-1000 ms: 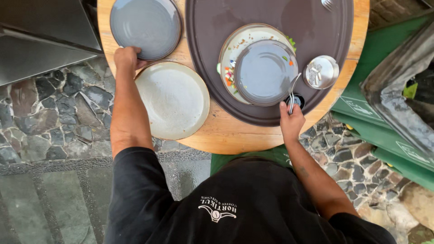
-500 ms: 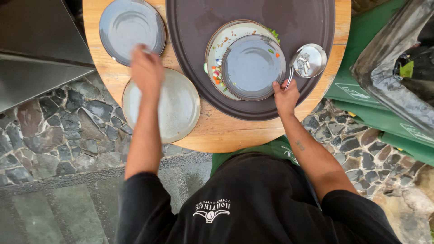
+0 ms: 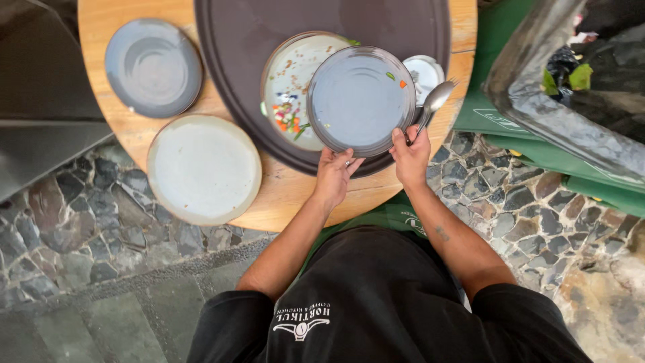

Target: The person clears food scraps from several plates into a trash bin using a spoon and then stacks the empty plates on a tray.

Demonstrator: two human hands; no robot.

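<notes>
My left hand (image 3: 334,173) grips the near rim of a grey plate (image 3: 359,99) with a few food bits on it. The plate is lifted and tilted over a cream plate (image 3: 289,74) strewn with food scraps. My right hand (image 3: 411,153) touches the grey plate's right rim and holds a metal spoon (image 3: 433,102) that points away from me. Both plates are over a large dark brown oval tray (image 3: 255,27) on a round wooden table (image 3: 282,195). A small metal bowl (image 3: 425,70) sits on the tray just beyond the spoon.
On the table's left are a grey plate (image 3: 152,67) and, nearer, a cream plate (image 3: 203,168). A black rubbish bag (image 3: 571,94) with scraps stands at right over green fabric (image 3: 510,40). Stone paving (image 3: 67,222) surrounds the table.
My left hand left the plates on the left, crossed to the tray and took the grey plate's rim. The grey plate has shifted right off the cream plate, and the spoon is raised.
</notes>
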